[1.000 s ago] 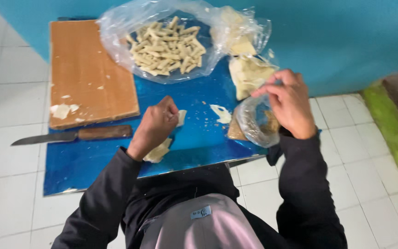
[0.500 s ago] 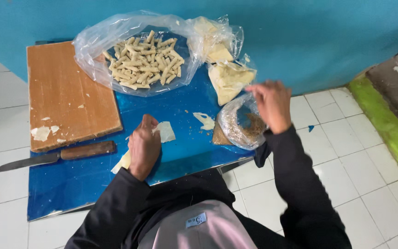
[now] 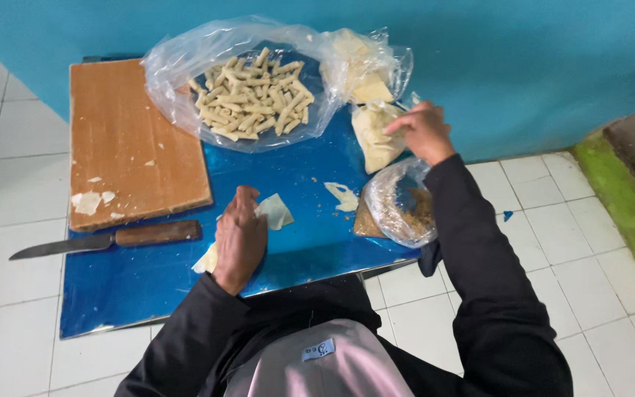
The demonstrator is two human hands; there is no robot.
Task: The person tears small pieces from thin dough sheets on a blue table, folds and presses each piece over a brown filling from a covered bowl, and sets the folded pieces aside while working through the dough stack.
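My left hand (image 3: 240,235) lies palm down on a thin pale dough wrapper (image 3: 277,211) that is spread on the blue table (image 3: 134,287), with its fingers curled over the sheet. My right hand (image 3: 424,131) is stretched to the far right. Its fingertips pinch the top of a pile of dough sheets (image 3: 376,140) that lies in clear plastic. Below that arm sits a clear bag of brown crumbly filling (image 3: 406,209). A plastic-wrapped plate of several rolled dough sticks (image 3: 255,95) stands at the back.
A wooden cutting board (image 3: 130,140) with dough scraps lies at the left. A knife with a wooden handle (image 3: 104,239) rests in front of it. A torn scrap of dough (image 3: 343,195) is mid-table. A teal wall stands behind and white floor tiles lie around.
My right hand has left the filling bag and moved up to the pile of dough sheets. My left hand has stayed on the wrapper.
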